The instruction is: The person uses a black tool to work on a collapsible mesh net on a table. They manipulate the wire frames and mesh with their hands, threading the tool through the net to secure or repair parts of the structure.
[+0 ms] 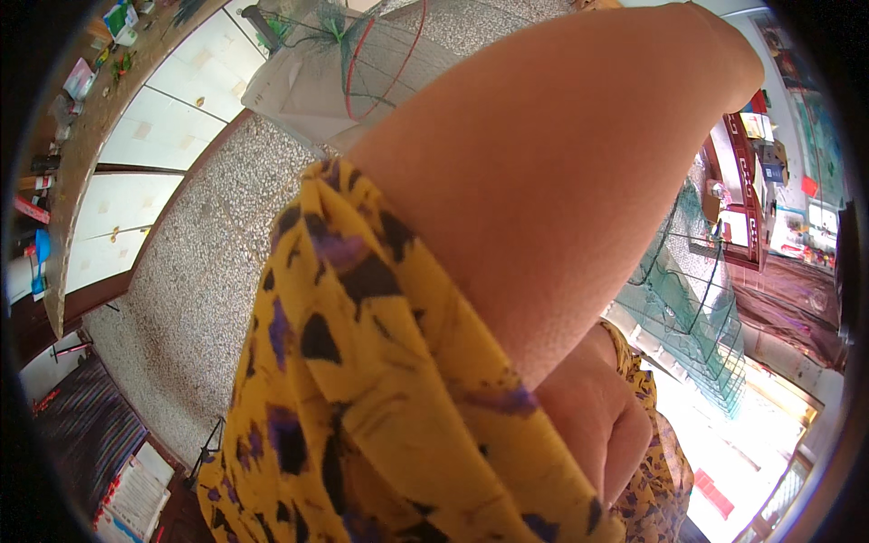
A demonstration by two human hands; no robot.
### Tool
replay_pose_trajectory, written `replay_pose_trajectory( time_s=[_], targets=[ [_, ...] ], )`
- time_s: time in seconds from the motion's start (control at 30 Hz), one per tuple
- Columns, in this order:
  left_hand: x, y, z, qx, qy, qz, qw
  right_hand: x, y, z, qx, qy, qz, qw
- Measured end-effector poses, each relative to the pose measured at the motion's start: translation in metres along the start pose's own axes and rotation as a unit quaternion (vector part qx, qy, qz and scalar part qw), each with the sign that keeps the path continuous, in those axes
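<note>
Filling most of the head view, your bare forearm (561, 172) crosses from lower centre up to the upper right, so close to the camera that it hides whatever lies behind it. Which arm it belongs to cannot be told, and neither of your hands shows clearly: a rounded fleshy shape (602, 425) sits low, just right of centre, under the forearm, but you cannot tell whether it is a hand, so the state of your fingers, left or right, cannot be told either. One yellow patterned sleeve (362, 380) with purple and black blotches drapes from the forearm down to the lower edge, touching the skin along its whole length. Behind it lies a speckled grey terrazzo floor (190, 281). One net cage (362, 63) of grey-green mesh on red hoops rests on the floor at the top, with a pale sheet beneath it; what it contains cannot be seen. A second stretch of green mesh netting (697, 308) hangs at the right, near the forearm's lower edge. Along the upper left runs a curved shelf (77, 154) carrying small coloured packets and boxes, too small to count. One flat printed package (136, 498), white with red edges, lies at the lower left.
</note>
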State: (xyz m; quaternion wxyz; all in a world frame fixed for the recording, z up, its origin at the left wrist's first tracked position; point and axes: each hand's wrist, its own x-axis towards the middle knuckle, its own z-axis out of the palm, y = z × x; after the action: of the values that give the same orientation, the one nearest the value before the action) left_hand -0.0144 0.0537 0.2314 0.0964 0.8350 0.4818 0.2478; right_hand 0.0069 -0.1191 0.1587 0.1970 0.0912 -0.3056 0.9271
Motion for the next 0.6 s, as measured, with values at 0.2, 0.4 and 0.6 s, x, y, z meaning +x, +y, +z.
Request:
replay_pose_trajectory(
  time_s=[0.2,0.4,0.6],
  targets=[
    [0.000,-0.003,0.005,0.006,-0.006,-0.001,1.000,0.002,0.001,-0.002,-0.006,-0.007,-0.003,1.000],
    [-0.003,-0.009,0.013,0.013,-0.015,-0.006,1.000,0.000,0.002,0.003,0.009,-0.039,0.010,0.999],
    [-0.002,-0.011,0.024,0.020,-0.030,-0.006,0.999,-0.009,0.000,0.018,0.038,-0.102,0.018,0.994]
  ],
)
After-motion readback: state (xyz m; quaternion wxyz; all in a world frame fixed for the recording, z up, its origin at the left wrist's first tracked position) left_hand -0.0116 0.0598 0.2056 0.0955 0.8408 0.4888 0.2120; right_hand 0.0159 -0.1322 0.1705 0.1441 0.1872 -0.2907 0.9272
